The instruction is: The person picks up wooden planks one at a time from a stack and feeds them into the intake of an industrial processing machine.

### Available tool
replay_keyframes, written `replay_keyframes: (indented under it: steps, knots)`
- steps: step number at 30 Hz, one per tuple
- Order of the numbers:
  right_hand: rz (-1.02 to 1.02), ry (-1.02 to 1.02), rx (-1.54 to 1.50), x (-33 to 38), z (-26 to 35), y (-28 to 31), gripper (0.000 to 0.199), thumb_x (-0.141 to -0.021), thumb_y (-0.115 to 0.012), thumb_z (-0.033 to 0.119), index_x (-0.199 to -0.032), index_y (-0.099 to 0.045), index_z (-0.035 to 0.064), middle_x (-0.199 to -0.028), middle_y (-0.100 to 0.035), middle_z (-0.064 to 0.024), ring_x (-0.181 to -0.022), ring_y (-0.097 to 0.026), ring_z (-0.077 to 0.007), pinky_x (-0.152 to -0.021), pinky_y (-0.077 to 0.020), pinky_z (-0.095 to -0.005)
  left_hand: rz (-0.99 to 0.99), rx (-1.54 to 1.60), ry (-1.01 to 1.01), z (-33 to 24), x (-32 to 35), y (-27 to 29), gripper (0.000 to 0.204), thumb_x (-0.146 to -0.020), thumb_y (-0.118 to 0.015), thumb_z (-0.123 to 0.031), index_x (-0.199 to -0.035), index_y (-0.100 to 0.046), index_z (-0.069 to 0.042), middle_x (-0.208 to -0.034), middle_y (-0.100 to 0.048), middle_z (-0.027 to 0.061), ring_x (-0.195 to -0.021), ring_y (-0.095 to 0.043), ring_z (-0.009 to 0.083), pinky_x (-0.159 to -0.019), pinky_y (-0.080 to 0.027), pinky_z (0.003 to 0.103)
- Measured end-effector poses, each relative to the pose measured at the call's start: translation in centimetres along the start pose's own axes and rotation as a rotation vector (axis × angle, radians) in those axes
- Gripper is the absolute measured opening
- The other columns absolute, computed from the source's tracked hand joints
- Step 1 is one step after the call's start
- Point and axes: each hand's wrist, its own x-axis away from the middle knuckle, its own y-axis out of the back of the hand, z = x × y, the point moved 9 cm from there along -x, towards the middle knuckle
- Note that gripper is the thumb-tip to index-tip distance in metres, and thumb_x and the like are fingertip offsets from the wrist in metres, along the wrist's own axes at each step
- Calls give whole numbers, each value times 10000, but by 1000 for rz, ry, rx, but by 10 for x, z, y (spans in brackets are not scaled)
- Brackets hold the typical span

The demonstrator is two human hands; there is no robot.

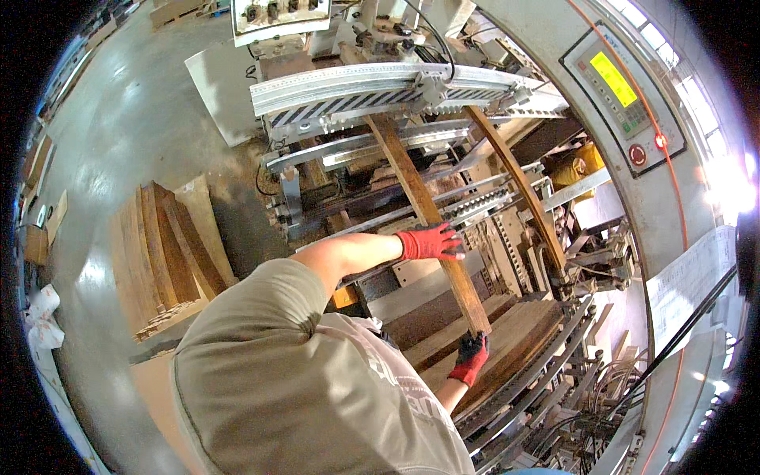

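Observation:
A long narrow wooden plank point(465, 291) slants across the machine, its far end under the striped metal beam point(348, 93). My left hand point(428, 242), in a red glove with dark fingertips, rests across the plank's middle with its fingers stretched out and slightly apart. At the plank's near end my right hand point(473, 360), gloved the same way, is closed around the wood. A second, darker plank point(518, 180) lies farther right on the machine, apart from both hands. Below the held plank, several wide brown boards point(507, 348) lie side by side near my right hand.
To the left, a stack of brown planks point(170, 245) sits low beside the machine. A grey control panel point(621, 95) with a lit yellow screen and a red button point(637, 154) stands at right. Paper sheets point(693, 285) hang below it. Metal rails point(546, 372) border the boards.

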Motion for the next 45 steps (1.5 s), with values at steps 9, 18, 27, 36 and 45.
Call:
replay_keyframes:
  steps: [9, 18, 27, 36, 45]
  knots:
    - [-139, 131, -124, 90, 94, 10, 329, -905, -554, 326, -1078, -590, 48, -946, -619, -81, -823, -586, -215, -716, -470, -343, -173, -67, -37, -36, -41, 83, 503, -852, -529, -195, -1335, -386, -206, -1240, -536, 161, -1020, -585, 387, -830, -470, 584]
    - [313, 565, 248, 113, 175, -90, 780, -789, -664, 57, -1461, -272, 96, -1362, -474, -143, -1200, -495, -279, -1043, -368, -405, -701, 573, 212, 17, -159, 409, 769, -752, -676, -178, -1394, -286, -11, -1184, -537, 214, -976, -589, 345, -837, -495, 417]
    - [104, 738, 785, 89, 140, -102, 889, -524, -879, 96, -1296, -448, 3, -1203, -574, -136, -1109, -537, -246, -966, -426, -381, -1065, 1560, 854, 117, -56, 293, 784, -815, -715, -101, -1436, -238, -63, -1207, -563, 100, -1056, -557, 177, -917, -459, 316]
    - [301, 763, 1417, 56, 58, -127, 607, -516, -861, 243, -1030, -573, 99, -941, -653, -111, -876, -630, -328, -744, -502, -405, -1193, 1255, 1862, 219, 228, -37, 657, -810, -651, -512, -1188, -456, -12, -1153, -555, 165, -956, -551, 260, -826, -445, 403]
    - [230, 720, 1517, -3, 56, -118, 641, -547, -856, 227, -1094, -549, 92, -988, -644, -105, -909, -622, -325, -754, -497, -412, -799, 982, 2216, 230, 178, -82, 824, -700, -722, -558, -1257, -431, -25, -1220, -559, 201, -1091, -541, 332, -910, -416, 451]
